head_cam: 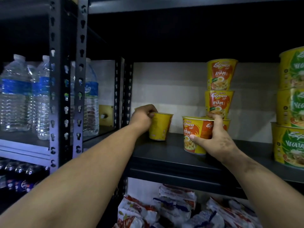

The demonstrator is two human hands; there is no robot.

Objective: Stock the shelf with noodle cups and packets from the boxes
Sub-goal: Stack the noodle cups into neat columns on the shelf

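Observation:
Both of my hands are on the dark shelf board [164,155], each holding a yellow noodle cup. My left hand [143,117] grips the rim of a plain-sided yellow cup [158,127] standing upright near the shelf's left end. My right hand [215,139] wraps round an orange-and-yellow "Ayam" cup [194,135] closer to the front, thumb on its label and fingers over its rim. Just behind it rises a stack of three more Ayam cups [219,89]. Noodle packets [172,209] lie heaped on the shelf below.
Larger green-and-yellow vegetable noodle bowls [291,104] are stacked three high at the shelf's right end. A black slotted upright [80,76] separates this bay from the left one, which holds water bottles [16,94] above dark drink bottles [19,176]. A shelf board [181,5] spans overhead.

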